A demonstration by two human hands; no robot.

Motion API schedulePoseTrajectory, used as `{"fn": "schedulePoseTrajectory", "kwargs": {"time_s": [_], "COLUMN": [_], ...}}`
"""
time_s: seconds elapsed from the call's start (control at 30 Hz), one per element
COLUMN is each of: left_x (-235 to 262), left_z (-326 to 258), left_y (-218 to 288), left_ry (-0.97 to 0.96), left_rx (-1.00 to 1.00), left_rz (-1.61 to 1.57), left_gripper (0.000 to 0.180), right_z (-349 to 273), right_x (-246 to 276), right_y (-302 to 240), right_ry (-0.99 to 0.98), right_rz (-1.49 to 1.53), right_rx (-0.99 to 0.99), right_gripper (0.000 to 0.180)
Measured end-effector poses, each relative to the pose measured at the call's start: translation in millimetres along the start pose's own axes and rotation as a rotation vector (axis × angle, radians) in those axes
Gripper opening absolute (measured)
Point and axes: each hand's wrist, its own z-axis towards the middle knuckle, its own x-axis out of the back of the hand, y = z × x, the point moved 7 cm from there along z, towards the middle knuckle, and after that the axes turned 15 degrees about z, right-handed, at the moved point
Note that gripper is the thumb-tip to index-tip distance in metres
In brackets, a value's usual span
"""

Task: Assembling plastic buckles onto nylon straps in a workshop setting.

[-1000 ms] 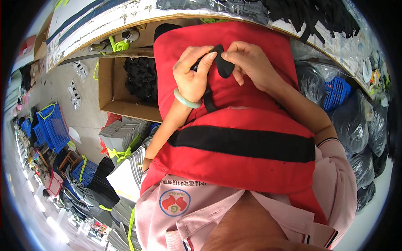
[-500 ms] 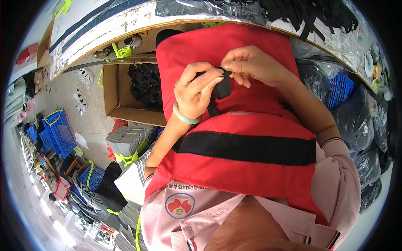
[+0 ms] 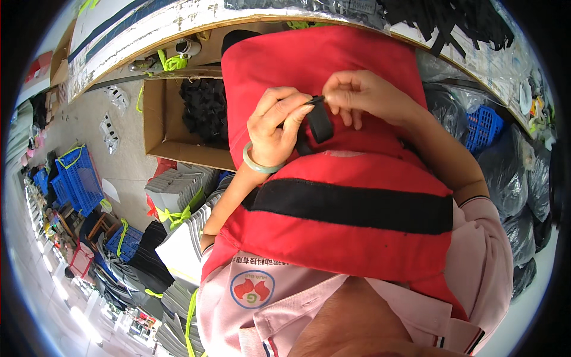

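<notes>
Over my lap, my left hand, with a pale green bangle at its wrist, is closed in a pinch. Between its thumb and forefinger is a black webbing strap, folded into a loop that hangs down. A small dark piece, perhaps a buckle, sits at the top of the loop; its shape is too small to make out. My right hand pinches the strap's upper end beside it, thumb against forefinger, other fingers loosely curled. Beneath both hands spreads a red apron with a black band.
Left of my lap stands an open cardboard box with many black pieces. A worktable edge crosses ahead, with black straps at its right. Black plastic bags and a blue basket lie right; grey stacks lie left.
The strap loop now hangs more openly and faces me more. My right hand has shifted slightly right and down, its fingers still at the strap's end. The view has tilted a little.
</notes>
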Motion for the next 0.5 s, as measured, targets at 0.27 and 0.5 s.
{"fn": "schedulePoseTrajectory", "kwargs": {"time_s": [0.27,0.5], "left_x": [1,1], "left_z": [-1,-4], "left_y": [0,-3], "left_ry": [0.034,0.032], "left_rx": [-0.005,0.040], "left_rz": [-0.034,-0.078], "left_gripper": [0.015,0.018], "right_z": [1,-2], "right_x": [-11,-13], "right_y": [9,3], "right_ry": [0.008,0.066], "right_rz": [0.037,0.030], "right_rx": [0.115,0.247], "right_gripper": [0.022,0.016]}}
